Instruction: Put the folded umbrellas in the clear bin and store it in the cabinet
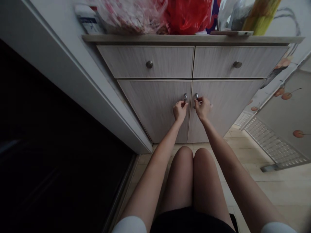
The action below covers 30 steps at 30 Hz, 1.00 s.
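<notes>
Straight ahead at 12 o'clock, the left hand (pixel 180 110) is closed, its fingers pinching the left door pull (pixel 185 97), and the right hand (pixel 202 108) is closed too, its fingers on the right door pull (pixel 196 96). Neither hand is open; both are right on the metal! The two hands work just either side of the centre seam, close together but not touching. The arms reach out long and nearly straight over the bare knees (pixel 186 158), wrists bent upward. Those pulls sit high on the two cabinet doors, the left cabinet door (pixel 155 110) and the right cabinet door (pixel 224 110), and both doors are shut. Above them, two drawers (pixel 145 61) carry round knobs. Up on the worktop (pixel 184 38) at 12 o'clock, a red plastic bag (pixel 187 16) sits beside a pink plastic bag (pixel 131 16). Tiled floor (pixel 267 191) spreads out at 4 o'clock, and a white door frame (pixel 73 81) runs past at 10 o'clock.
</notes>
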{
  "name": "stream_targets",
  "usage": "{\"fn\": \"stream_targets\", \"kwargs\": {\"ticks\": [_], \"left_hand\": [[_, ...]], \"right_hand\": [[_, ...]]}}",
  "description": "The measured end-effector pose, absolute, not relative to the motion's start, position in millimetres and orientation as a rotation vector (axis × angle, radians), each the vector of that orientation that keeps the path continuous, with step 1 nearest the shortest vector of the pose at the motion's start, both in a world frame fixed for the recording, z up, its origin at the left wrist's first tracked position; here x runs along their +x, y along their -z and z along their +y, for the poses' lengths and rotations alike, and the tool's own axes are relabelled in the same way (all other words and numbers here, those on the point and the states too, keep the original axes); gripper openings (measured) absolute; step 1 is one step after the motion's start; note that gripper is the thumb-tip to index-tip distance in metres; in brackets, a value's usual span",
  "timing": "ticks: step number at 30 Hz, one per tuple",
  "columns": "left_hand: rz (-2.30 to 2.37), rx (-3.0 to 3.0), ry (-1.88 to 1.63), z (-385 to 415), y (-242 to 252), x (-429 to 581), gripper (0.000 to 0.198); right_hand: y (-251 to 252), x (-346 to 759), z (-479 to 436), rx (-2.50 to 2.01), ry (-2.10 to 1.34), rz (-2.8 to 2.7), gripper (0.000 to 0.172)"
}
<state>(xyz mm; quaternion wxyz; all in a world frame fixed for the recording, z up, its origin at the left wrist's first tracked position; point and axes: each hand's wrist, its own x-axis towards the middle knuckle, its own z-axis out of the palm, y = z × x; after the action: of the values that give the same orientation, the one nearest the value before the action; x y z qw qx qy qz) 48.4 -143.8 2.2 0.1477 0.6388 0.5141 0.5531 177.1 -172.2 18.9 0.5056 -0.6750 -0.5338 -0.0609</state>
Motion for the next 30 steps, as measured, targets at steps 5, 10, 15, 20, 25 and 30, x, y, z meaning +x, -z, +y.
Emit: {"fn": "stream_targets", "kwargs": {"ticks": [5,10,15,20,25,30], "left_hand": [[1.478,1.813,-1.590,-135,-3,51,0.005],[1.432,1.802,-1.626,-127,-1,52,0.006],[1.442,1.790,-1.630,-124,0,53,0.006],[1.451,1.835,-1.575,-126,-6,52,0.005],[1.438,1.833,-1.423,-129,-15,39,0.023],[1.101,1.534,-1.304,-155,-27,-7,0.054]], "right_hand": [[-20,177,-164,-1.582,0.107,-1.289,0.033],[-22,176,-160,-1.581,0.080,-1.269,0.030],[-20,175,-159,-1.569,0.077,-1.279,0.030],[-17,176,-156,-1.531,0.039,-1.270,0.031],[-24,191,-157,-1.393,-0.196,-1.304,0.041],[-37,216,-203,-1.044,-0.678,-1.235,0.068]]}}
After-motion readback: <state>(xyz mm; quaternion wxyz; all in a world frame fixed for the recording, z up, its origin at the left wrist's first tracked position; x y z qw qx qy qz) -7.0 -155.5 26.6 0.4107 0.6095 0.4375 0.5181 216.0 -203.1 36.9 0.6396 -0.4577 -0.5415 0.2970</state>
